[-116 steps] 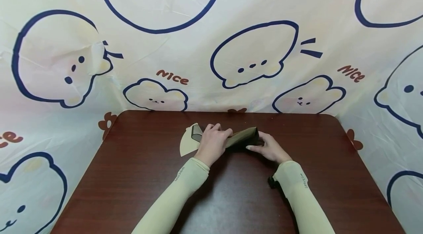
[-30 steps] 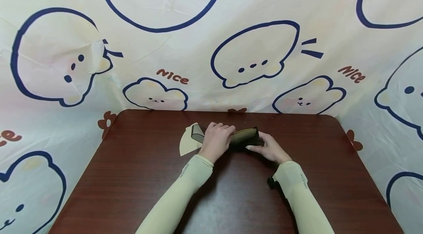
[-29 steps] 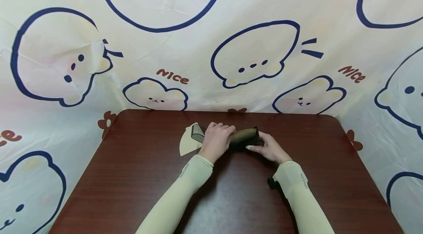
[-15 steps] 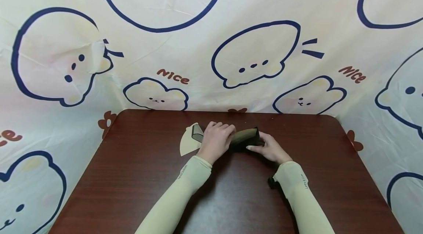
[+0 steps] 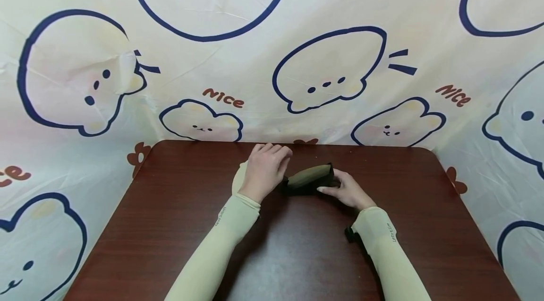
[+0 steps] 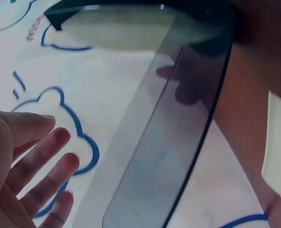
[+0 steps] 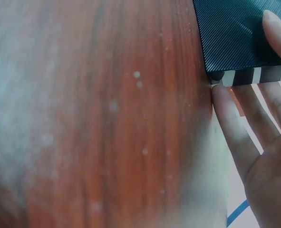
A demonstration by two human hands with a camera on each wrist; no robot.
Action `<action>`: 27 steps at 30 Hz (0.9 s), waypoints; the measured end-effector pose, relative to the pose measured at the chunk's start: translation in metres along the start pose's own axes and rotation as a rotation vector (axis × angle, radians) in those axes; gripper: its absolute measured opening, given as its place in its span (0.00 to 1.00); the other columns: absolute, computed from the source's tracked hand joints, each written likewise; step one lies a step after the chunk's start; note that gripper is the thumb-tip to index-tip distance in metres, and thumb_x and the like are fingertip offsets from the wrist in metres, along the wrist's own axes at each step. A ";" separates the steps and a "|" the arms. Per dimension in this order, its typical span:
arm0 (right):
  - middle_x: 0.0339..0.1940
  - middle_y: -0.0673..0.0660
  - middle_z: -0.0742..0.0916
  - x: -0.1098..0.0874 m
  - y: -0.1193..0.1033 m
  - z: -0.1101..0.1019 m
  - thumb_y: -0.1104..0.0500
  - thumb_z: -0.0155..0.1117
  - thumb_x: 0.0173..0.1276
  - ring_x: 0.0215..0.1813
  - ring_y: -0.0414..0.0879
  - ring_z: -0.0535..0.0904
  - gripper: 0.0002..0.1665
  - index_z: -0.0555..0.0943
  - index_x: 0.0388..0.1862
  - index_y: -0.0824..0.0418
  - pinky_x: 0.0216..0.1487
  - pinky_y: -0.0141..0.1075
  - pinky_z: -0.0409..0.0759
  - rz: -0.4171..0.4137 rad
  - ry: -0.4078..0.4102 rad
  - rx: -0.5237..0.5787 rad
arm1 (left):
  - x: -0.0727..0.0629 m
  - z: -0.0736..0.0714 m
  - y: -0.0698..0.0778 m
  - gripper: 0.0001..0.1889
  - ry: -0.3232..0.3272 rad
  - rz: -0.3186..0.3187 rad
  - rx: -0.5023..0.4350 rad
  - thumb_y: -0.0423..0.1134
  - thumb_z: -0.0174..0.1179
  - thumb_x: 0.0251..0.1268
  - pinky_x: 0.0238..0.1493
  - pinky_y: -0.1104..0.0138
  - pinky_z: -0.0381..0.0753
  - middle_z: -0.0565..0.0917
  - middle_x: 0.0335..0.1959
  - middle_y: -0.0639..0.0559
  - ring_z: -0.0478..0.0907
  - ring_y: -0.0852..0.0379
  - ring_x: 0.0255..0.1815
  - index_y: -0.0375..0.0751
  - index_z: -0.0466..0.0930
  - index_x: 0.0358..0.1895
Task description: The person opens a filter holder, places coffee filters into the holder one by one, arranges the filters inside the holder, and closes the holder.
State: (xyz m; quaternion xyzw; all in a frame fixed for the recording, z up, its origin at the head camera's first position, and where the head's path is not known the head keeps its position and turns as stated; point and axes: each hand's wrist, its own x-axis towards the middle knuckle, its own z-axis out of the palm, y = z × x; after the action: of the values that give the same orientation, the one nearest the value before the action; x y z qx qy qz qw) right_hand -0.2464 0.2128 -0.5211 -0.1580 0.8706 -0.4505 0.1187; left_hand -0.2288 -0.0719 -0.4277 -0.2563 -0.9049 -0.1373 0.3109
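Observation:
A dark object with an olive top (image 5: 311,176) stands tilted on the table, its kind unclear. In the right wrist view it shows a black ribbed face (image 7: 240,38) and a black-and-white striped edge. My right hand (image 5: 349,191) grips its right end, thumb on the ribbed face and fingers along the striped edge. My left hand (image 5: 264,172) is raised just left of it, fingers loosely bent with nothing between them. Close to that hand in the left wrist view, a tinted see-through sheet (image 6: 164,152) with dark edges extends from a dark curved part (image 6: 140,7).
A flat beige fan-shaped piece (image 5: 239,179) lies at the left, mostly hidden behind my left hand. The brown tabletop (image 5: 289,249) reaches back to a cartoon-printed cloth wall (image 5: 250,74), which also rises at both sides.
My left hand has moved left and up, off the dark object, baring more of its olive top. It now covers most of the beige piece. My right hand keeps its grip.

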 end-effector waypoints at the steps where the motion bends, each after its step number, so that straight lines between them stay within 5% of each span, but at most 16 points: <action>1: 0.65 0.53 0.84 0.000 0.000 0.000 0.50 0.74 0.69 0.69 0.53 0.79 0.28 0.79 0.66 0.49 0.67 0.54 0.77 -0.004 0.000 0.001 | 0.001 -0.002 -0.003 0.03 0.008 -0.008 -0.005 0.38 0.65 0.72 0.48 0.59 0.79 0.91 0.39 0.58 0.86 0.55 0.44 0.52 0.87 0.42; 16: 0.63 0.54 0.86 0.002 0.001 0.001 0.49 0.75 0.69 0.68 0.53 0.79 0.27 0.80 0.64 0.50 0.66 0.53 0.77 -0.019 0.001 0.002 | 0.001 -0.033 -0.054 0.06 0.071 -0.174 -0.063 0.35 0.66 0.70 0.46 0.54 0.79 0.91 0.41 0.52 0.85 0.51 0.42 0.48 0.87 0.46; 27: 0.63 0.54 0.85 0.000 0.001 0.000 0.48 0.74 0.69 0.69 0.55 0.79 0.28 0.79 0.65 0.51 0.67 0.55 0.77 -0.007 -0.006 0.008 | -0.029 -0.018 -0.106 0.13 -0.152 -0.463 -0.225 0.37 0.68 0.69 0.52 0.48 0.81 0.88 0.48 0.48 0.85 0.46 0.50 0.46 0.84 0.54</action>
State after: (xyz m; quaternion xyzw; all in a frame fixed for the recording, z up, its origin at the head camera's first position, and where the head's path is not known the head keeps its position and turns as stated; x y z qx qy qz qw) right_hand -0.2462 0.2133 -0.5217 -0.1620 0.8680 -0.4538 0.1201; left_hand -0.2581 -0.1782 -0.4415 -0.0852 -0.9392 -0.2848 0.1719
